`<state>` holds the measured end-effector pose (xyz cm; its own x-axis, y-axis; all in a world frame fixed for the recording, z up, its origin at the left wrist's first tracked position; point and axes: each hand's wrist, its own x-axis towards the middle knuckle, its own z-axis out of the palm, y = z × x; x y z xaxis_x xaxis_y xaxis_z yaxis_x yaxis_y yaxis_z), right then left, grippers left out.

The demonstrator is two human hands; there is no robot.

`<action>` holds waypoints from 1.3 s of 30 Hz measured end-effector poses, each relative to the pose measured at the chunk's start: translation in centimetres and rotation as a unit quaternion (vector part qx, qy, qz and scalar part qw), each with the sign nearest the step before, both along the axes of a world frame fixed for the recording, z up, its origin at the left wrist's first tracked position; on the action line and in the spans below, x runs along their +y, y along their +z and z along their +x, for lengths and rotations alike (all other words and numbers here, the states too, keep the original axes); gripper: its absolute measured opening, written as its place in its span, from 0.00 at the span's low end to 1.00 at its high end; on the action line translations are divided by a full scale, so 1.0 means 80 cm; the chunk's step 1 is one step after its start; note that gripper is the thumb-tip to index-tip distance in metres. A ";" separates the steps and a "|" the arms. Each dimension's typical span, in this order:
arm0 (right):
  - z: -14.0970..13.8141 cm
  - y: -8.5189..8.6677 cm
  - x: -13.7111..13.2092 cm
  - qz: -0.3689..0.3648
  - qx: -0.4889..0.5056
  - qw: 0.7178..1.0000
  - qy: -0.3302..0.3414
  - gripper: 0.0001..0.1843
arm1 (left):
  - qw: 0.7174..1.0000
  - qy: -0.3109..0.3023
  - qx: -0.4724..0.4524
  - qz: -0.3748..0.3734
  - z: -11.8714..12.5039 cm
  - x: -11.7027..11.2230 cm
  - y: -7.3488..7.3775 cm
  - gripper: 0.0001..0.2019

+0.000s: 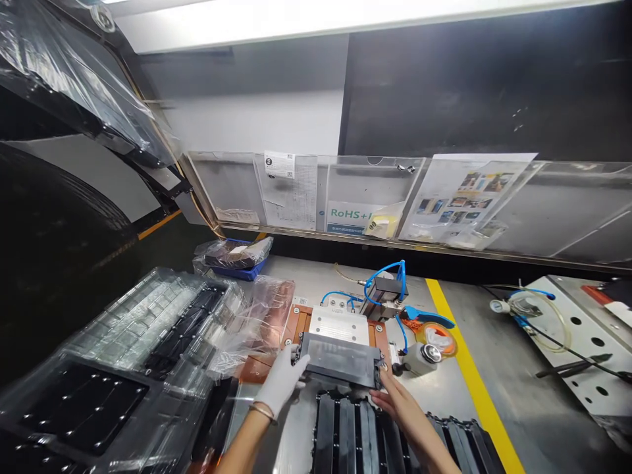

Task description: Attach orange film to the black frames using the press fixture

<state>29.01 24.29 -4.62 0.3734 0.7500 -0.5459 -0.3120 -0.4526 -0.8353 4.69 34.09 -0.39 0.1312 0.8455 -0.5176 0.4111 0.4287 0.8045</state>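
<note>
By the silver block [338,324], left fingers [301,365], right fingers [389,384] snug around a grey panel [340,359].

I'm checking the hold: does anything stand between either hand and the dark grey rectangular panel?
Only the white glove on the left hand; nothing else visible. That hand meets the panel at its left end, the right hand at its right. Undersides hidden.

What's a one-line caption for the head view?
White-gloved left hand and bare right hand at opposite ends of a dark rectangular part by a silver metal block.
</note>
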 end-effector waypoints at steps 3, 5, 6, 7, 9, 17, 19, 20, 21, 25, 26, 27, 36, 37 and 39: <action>-0.027 0.009 -0.056 0.008 0.056 0.998 -0.033 0.44 | 1.000 0.020 -0.006 -0.006 -0.025 -0.048 0.007 0.25; -0.045 0.021 -0.082 0.029 0.102 0.991 -0.079 0.38 | 0.999 0.040 -0.032 0.004 -0.036 -0.070 0.016 0.29; -0.052 0.027 -0.091 0.043 0.122 0.987 -0.091 0.34 | 0.997 0.051 -0.054 0.015 -0.040 -0.077 0.020 0.28; -0.058 0.034 -0.097 0.057 0.135 0.985 -0.092 0.31 | 0.994 0.063 -0.081 0.028 -0.044 -0.082 0.025 0.26; -0.063 0.047 -0.102 0.075 0.116 0.989 -0.061 0.26 | 0.986 0.081 -0.140 0.048 -0.048 -0.086 0.033 0.20; -0.050 0.077 -0.110 0.077 -0.101 0.974 0.189 0.32 | 0.974 0.000 -0.136 0.183 -0.066 -0.079 0.072 0.16; -0.052 0.079 -0.114 0.065 -0.132 0.973 0.175 0.29 | 0.960 -0.023 -0.034 0.279 -0.075 -0.080 0.086 0.20; -0.055 0.079 -0.116 0.064 -0.153 0.973 0.163 0.29 | 0.937 -0.047 0.030 0.344 -0.080 -0.080 0.094 0.20; -0.057 0.080 -0.117 0.063 -0.173 0.971 0.155 0.28 | 0.905 -0.093 0.089 0.406 -0.083 -0.081 0.101 0.18; -0.066 0.082 -0.118 0.055 -0.224 0.962 0.145 0.28 | 0.775 -0.370 0.237 0.453 -0.081 -0.078 0.121 0.11; -0.068 0.082 -0.118 0.051 -0.226 0.962 0.145 0.28 | 0.759 -0.410 0.272 0.426 -0.077 -0.076 0.123 0.11; -0.070 0.083 -0.118 0.049 -0.225 0.962 0.146 0.28 | 0.746 -0.434 0.313 0.397 -0.073 -0.073 0.123 0.10; -0.105 0.084 -0.113 0.076 -0.199 0.973 0.088 0.25 | 0.643 -0.558 0.355 0.386 -0.030 -0.094 0.120 0.05; -0.110 0.083 -0.112 0.082 -0.200 0.973 0.084 0.25 | 0.637 -0.563 0.332 0.410 -0.022 -0.103 0.119 0.05; -0.118 0.079 -0.109 0.092 -0.200 0.971 0.089 0.25 | 0.626 -0.562 0.297 0.452 -0.006 -0.120 0.117 0.06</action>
